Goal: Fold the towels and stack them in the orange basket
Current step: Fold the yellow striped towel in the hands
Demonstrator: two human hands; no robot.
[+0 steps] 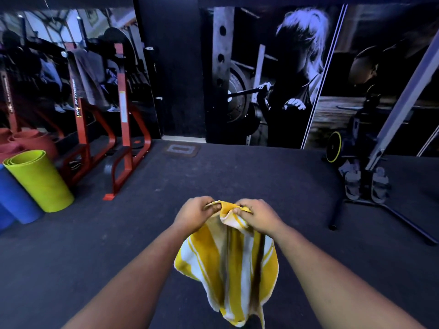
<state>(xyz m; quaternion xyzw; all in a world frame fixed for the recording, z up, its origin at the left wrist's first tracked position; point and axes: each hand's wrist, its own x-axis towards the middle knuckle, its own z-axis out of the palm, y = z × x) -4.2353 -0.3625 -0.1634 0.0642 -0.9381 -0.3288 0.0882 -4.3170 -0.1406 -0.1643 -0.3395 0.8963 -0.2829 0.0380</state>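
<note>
A yellow and white striped towel (228, 269) hangs in front of me above the dark floor. My left hand (193, 213) pinches its top edge on the left. My right hand (256, 216) pinches the same edge on the right, close beside the left hand. The cloth bunches between the two hands and droops loosely below them. No orange basket is in view.
Rolled mats, lime green (39, 179) and blue (14, 198), lie at the left. A red metal rack (123, 129) stands behind them. A pair of sandals (367, 184) sits by a stand's black legs (389, 210) at the right. Dark floor (237, 176) stretches ahead to a wall mural.
</note>
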